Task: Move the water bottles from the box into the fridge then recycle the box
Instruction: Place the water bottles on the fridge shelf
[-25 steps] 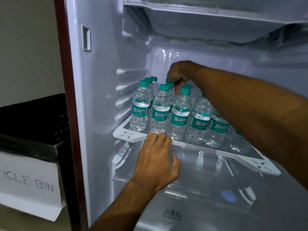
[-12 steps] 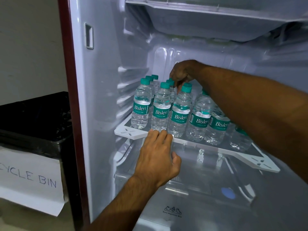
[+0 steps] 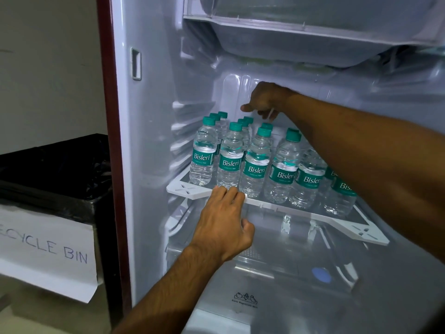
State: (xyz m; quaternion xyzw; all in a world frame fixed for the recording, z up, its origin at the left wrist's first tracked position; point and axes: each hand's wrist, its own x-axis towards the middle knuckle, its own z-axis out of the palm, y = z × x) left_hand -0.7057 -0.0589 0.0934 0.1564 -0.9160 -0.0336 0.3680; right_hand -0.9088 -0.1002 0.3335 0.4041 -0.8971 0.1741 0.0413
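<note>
Right forearm [image 3: 373, 165] hides the rightmost bottles [image 3: 339, 201] — bin label [image 3: 48, 249] (left edge) cut off.

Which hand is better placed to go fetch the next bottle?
Right. The right hand hovers empty above the bottle caps, while the left hand grips the front edge of the shelf.
</note>
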